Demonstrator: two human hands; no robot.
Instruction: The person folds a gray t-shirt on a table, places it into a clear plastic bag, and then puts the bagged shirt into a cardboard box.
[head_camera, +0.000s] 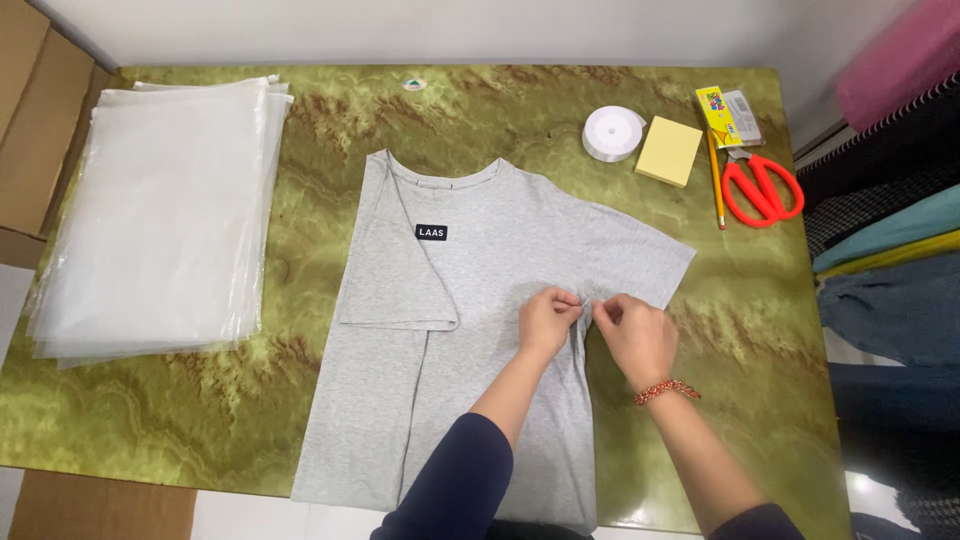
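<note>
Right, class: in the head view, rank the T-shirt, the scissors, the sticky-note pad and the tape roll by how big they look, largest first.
1. T-shirt, by far the largest.
2. Scissors.
3. Sticky-note pad and tape roll: these look nearly alike, the pad perhaps slightly bigger, so I would not rank them.
All lie flat on the table, so nearness hardly skews this.

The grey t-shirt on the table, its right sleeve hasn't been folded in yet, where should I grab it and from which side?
Probably the outer hem of the spread sleeve on the grey t-shirt, coming from the table's right side. That edge lies flat and free, while both the left hand and right hand pinch fabric near the underarm, so it could fold inward like the other sleeve.
</note>
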